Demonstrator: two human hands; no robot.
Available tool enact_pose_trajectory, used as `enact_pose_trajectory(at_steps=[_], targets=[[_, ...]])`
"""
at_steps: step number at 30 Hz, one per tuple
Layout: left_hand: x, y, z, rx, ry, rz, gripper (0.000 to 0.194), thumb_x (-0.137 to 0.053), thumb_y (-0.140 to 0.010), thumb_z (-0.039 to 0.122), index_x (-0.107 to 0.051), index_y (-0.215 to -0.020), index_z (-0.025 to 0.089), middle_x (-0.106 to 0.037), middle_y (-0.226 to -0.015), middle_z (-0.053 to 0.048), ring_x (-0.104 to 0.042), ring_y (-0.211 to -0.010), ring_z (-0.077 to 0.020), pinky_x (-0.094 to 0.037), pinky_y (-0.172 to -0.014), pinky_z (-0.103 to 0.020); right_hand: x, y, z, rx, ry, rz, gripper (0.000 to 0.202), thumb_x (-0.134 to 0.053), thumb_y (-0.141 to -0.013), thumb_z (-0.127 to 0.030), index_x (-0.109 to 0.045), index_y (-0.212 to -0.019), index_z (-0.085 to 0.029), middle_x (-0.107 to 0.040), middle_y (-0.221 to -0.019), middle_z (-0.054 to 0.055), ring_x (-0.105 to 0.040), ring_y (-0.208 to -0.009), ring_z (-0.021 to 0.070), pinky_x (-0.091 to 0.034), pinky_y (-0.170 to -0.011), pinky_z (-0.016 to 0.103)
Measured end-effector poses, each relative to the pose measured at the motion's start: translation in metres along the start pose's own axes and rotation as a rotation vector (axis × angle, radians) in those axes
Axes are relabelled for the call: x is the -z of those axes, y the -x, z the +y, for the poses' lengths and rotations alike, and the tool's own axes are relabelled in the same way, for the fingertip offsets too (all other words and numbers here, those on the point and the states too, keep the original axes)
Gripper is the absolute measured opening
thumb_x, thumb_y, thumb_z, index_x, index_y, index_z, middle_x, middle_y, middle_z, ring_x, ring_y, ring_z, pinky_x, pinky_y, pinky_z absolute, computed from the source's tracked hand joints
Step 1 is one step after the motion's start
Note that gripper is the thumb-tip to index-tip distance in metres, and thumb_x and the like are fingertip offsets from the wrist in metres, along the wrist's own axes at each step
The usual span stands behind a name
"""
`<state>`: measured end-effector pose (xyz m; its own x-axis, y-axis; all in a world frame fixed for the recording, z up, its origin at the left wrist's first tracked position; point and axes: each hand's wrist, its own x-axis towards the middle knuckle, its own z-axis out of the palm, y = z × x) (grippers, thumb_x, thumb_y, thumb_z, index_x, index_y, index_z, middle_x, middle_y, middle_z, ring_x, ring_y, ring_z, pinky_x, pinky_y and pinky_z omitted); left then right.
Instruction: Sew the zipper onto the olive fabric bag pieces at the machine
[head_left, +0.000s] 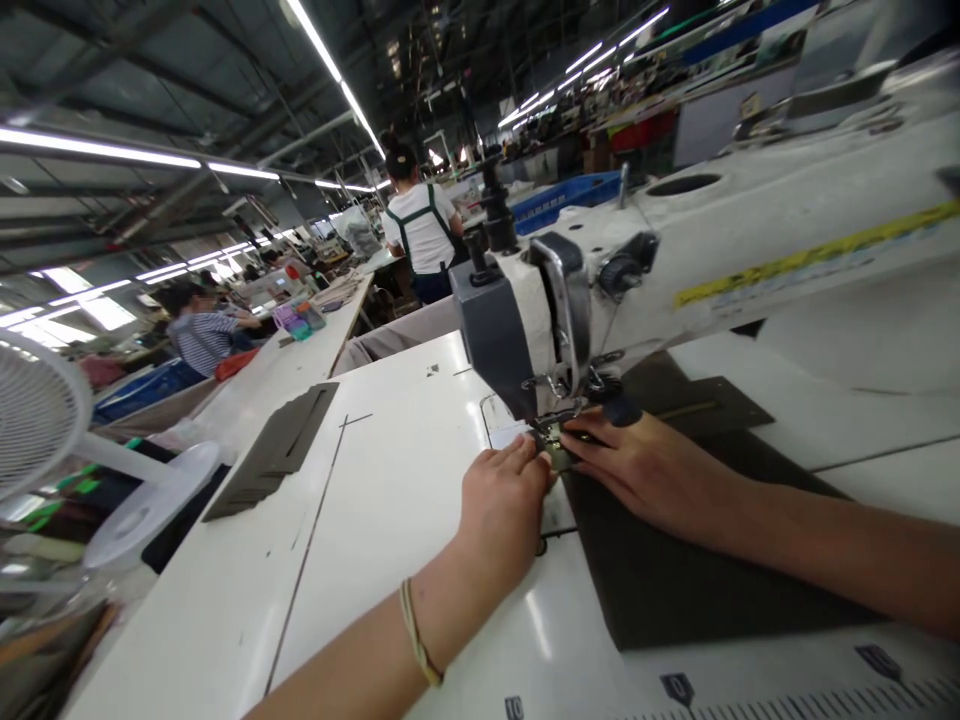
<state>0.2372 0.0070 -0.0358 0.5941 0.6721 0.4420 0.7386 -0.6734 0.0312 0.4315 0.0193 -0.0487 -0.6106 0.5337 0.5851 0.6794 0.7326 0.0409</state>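
Pinching at the needle area of the sewing machine point(675, 250), both hands meet right under its head. Left hand point(504, 500) lies knuckles up on the white tabletop point(390, 480) just left of the machine's foot, fingers curled together, tips pressing a small olive fabric piece point(559, 458) at the foot. Right hand point(645, 470) comes in from the right of the machine's foot, fingers stretched flat and close together, tips touching the same piece; its palm rests on a large dark fabric sheet point(675, 580) that spreads over the tabletop below and right of the machine head. Whether either hand truly grips the piece, cannot tell; contact only. Left wrist carries a thin band point(417, 635). Far left of the machine, a stack of dark cut pieces point(277, 450) lies on the tabletop. Further left, a white fan point(45, 410). Behind the machine, 1 person in a white shirt point(420, 225) stands; another person point(199, 330) sits well left.
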Motion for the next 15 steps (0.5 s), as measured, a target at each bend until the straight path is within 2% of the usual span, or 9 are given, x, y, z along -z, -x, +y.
enact_pose_trajectory(at_steps=[6, 12, 15], targets=[[0.0018, -0.0015, -0.0015, -0.108, -0.049, -0.022, 0.012, -0.049, -0.092, 0.013, -0.061, -0.094, 0.011, -0.068, -0.107, -0.015, -0.063, -0.107, -0.0257, -0.056, -0.079, -0.037, 0.0021, -0.0024, 0.0073, 0.058, -0.017, 0.021, 0.027, -0.038, -0.09, -0.012, -0.064, -0.097, -0.013, -0.066, -0.102, 0.015, -0.063, -0.082, 0.022, -0.051, -0.069, 0.034], [0.0021, -0.004, 0.0, -0.104, -0.065, -0.035, 0.011, -0.05, -0.091, 0.012, -0.06, -0.093, 0.01, -0.068, -0.104, -0.015, -0.063, -0.106, -0.026, -0.055, -0.079, -0.037, 0.0006, -0.0038, 0.006, 0.044, 0.002, 0.041, 0.027, -0.038, -0.09, -0.013, -0.065, -0.094, -0.014, -0.067, -0.097, 0.013, -0.062, -0.075, 0.0209, -0.05, -0.067, 0.034], [0.0008, -0.0062, -0.0017, -0.098, -0.061, -0.026, 0.009, -0.051, -0.091, 0.013, -0.06, -0.089, 0.012, -0.069, -0.101, -0.013, -0.064, -0.102, -0.0253, -0.056, -0.078, -0.037, -0.0008, -0.0055, 0.0085, 0.014, -0.069, 0.004, 0.025, -0.041, -0.089, -0.013, -0.065, -0.094, -0.016, -0.067, -0.091, 0.011, -0.063, -0.08, 0.0213, -0.05, -0.07, 0.034]])
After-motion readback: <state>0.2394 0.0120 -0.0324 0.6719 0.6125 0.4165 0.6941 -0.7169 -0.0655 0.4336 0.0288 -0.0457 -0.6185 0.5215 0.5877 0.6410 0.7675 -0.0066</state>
